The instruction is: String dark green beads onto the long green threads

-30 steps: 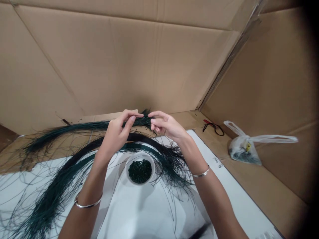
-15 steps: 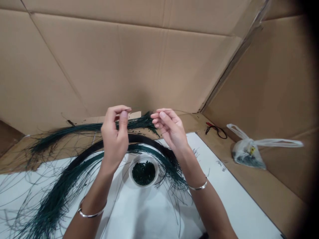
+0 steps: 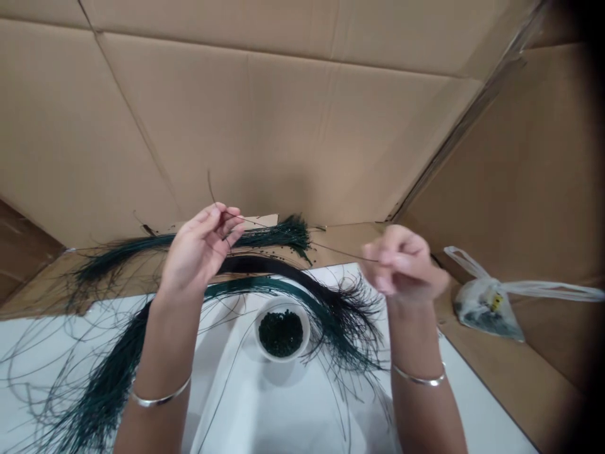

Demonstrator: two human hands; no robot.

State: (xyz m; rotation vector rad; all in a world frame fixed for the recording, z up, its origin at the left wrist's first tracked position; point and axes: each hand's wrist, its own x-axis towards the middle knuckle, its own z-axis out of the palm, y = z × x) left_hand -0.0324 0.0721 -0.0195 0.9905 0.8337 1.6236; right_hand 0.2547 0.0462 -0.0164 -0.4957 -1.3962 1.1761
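A thin dark green strand [image 3: 312, 243] runs between my hands. My left hand [image 3: 201, 246] pinches one end of it above the fibre bundles, with a loose tip curling up past the fingers. My right hand [image 3: 401, 261], a little blurred, holds the other end between its fingertips. Below my hands lie long bundles of dark green fibres [image 3: 108, 391], and a shorter bundle [image 3: 278, 236] lies behind them. A white bowl [image 3: 282, 331] of small dark green beads [image 3: 281, 334] stands between my forearms. A curved black band [image 3: 265, 266] lies behind the bowl.
A white sheet [image 3: 302, 410] covers the work surface, with fibre ends spread across it. Cardboard panels [image 3: 265, 126] form the back and right walls. A knotted plastic bag [image 3: 486, 309] with dark contents lies on cardboard to the right.
My right hand has moved right and down, away from my left. The strand now stretches longer between them. My left hand has turned its palm upward.
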